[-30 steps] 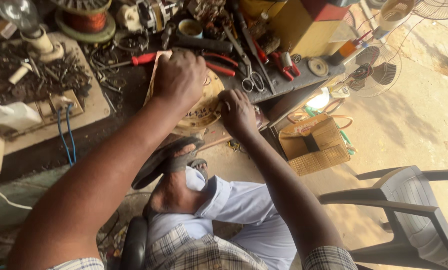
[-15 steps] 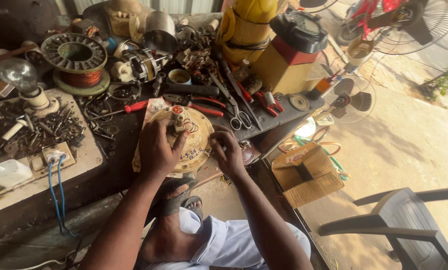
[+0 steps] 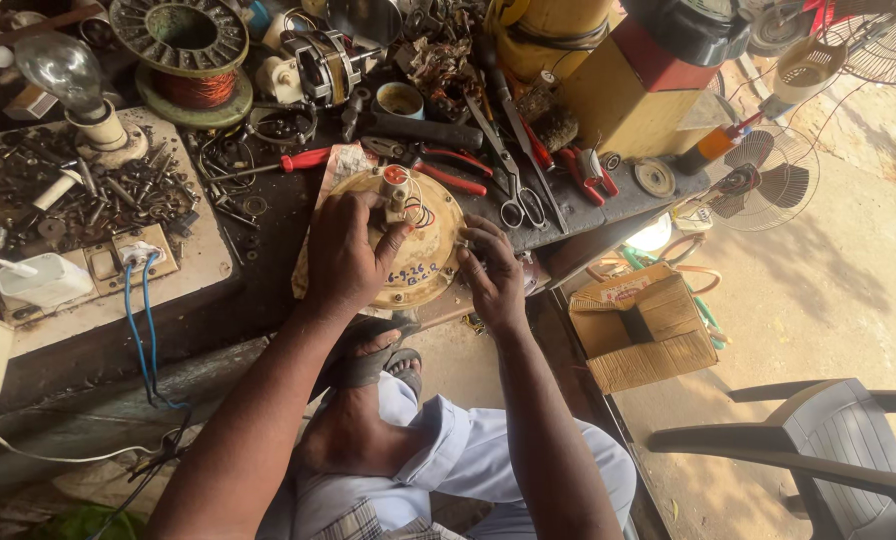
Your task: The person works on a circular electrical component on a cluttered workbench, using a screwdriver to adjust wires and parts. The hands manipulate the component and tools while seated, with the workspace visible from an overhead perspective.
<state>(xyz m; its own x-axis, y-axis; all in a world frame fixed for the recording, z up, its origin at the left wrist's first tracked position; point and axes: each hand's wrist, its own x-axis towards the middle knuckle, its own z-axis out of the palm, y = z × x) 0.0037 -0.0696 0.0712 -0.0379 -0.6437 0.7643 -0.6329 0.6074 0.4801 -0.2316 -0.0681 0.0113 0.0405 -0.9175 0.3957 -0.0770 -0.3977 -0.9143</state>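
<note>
The left hand [image 3: 346, 255] curls its fingers over the round motor housing [image 3: 423, 260] at nine o'clock; the right hand [image 3: 493, 275], at three, seemingly pinches its rim.

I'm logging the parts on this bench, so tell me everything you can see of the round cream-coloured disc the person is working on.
The round disc is a shallow domed cover, cream-yellow, looking like painted metal, worn and smudged. A small hub with a red-marked cap stands at its centre, with thin wires looped beside it. Handwritten marks sit on its lower face. It lies on the dark workbench at the near edge. The left hand covers its left side, fingers at the hub; the right hand touches its right rim.
</note>
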